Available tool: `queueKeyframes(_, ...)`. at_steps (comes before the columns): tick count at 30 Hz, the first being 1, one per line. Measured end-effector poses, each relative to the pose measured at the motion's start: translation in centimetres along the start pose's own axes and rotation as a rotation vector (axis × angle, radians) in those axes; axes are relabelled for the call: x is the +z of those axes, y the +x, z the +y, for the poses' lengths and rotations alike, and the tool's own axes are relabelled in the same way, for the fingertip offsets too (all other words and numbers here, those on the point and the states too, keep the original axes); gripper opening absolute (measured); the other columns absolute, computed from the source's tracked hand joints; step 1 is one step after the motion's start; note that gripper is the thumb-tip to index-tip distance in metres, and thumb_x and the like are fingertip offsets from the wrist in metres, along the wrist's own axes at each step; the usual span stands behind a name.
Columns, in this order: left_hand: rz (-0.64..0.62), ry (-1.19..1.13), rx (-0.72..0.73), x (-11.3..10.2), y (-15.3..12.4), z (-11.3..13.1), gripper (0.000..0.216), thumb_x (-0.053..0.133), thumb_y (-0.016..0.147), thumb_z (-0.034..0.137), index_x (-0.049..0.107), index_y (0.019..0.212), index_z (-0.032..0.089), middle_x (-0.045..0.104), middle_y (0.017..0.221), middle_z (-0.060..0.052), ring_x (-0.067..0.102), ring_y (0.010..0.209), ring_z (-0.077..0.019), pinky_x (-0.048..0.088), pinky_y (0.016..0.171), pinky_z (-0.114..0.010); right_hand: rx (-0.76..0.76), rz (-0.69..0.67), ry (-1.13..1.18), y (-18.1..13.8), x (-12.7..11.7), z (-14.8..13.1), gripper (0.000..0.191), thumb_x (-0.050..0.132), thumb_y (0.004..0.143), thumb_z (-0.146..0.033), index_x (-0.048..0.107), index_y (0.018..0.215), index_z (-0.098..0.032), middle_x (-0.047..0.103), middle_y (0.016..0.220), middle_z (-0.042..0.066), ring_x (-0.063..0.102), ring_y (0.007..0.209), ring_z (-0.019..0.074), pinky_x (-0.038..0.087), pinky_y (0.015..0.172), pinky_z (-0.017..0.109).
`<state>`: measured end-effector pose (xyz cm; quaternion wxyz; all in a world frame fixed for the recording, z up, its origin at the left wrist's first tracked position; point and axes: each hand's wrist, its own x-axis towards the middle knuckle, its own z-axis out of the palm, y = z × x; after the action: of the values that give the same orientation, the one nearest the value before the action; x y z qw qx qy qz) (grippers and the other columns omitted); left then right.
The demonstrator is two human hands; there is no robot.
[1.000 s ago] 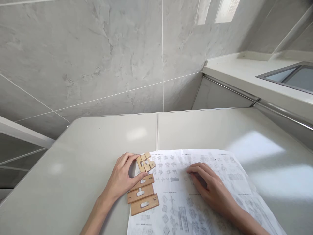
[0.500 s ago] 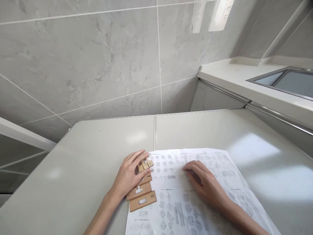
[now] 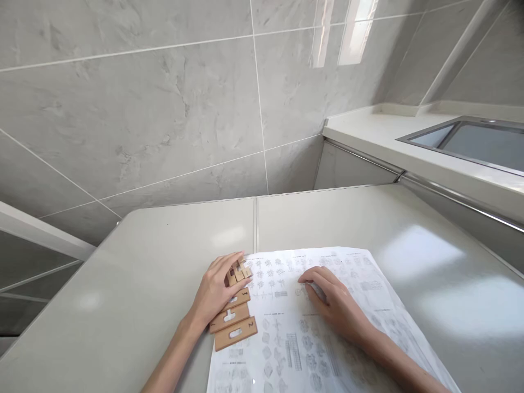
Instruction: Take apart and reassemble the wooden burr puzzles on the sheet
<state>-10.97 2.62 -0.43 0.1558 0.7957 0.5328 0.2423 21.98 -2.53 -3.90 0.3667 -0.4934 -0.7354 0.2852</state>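
Observation:
My left hand lies at the left edge of a printed sheet, its thumb and fingers curved around several small notched wooden puzzle pieces. Part of those pieces is hidden under the fingers. Just below sit three flat wooden plates with cut-outs, overlapping on the sheet's edge: one marked 3, a middle plate with a cross-shaped hole, and one marked 2 with an oval slot. On the sheet's right half rests my right hand, thumb apart from its loosely bent fingers, holding nothing.
The pale table has a seam down its far middle. Behind it stands a grey tiled wall. To the right is a white counter with a metal-framed sink. A white frame bar is at far left.
The view has shifted slightly, with more of the wall showing. Both hands, the wooden pieces and the sheet keep nearly the same places relative to each other.

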Motion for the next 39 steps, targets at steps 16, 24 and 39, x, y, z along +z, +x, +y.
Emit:
queueKeyframes(16, -0.273, -0.325, 0.223, 5.7, -2.0, 12.4, 0.086, 0.09, 0.084, 0.059, 0.052, 0.157, 0.035, 0.076, 0.134, -0.008, 0.072, 0.121, -0.0315, 0.065, 0.1, -0.049, 0.2, 0.106, 0.308, 0.7, -1.0, 0.7, 0.021, 0.053, 0.11, -0.038, 0.069, 0.108, -0.025, 0.075, 0.099, 0.006, 0.072, 0.092, 0.0273, 0.06, 0.08, 0.041)
queueKeyframes(24, -0.312, -0.367, 0.429, 8.6, -3.6, 12.9, 0.081, 0.095, 0.085, 0.044, 0.052, 0.152, 0.027, 0.075, 0.141, -0.012, 0.068, 0.128, -0.0339, 0.059, 0.109, -0.05, 0.248, 0.146, 0.408, 0.8, -1.1, 0.7, 0.021, 0.055, 0.106, -0.038, 0.071, 0.103, -0.024, 0.073, 0.097, 0.005, 0.071, 0.091, 0.0251, 0.058, 0.081, 0.037)
queueKeyframes(39, -0.346, -0.335, 0.286, 6.6, -1.7, 10.7, 0.077, 0.095, 0.085, 0.036, 0.053, 0.149, 0.03, 0.068, 0.147, -0.008, 0.063, 0.138, -0.0302, 0.059, 0.114, -0.048, 0.217, 0.053, 0.284, 0.3, -1.3, -0.3, 0.021, 0.051, 0.111, -0.034, 0.067, 0.102, -0.024, 0.068, 0.086, 0.003, 0.058, 0.07, 0.0207, 0.046, 0.063, 0.034)
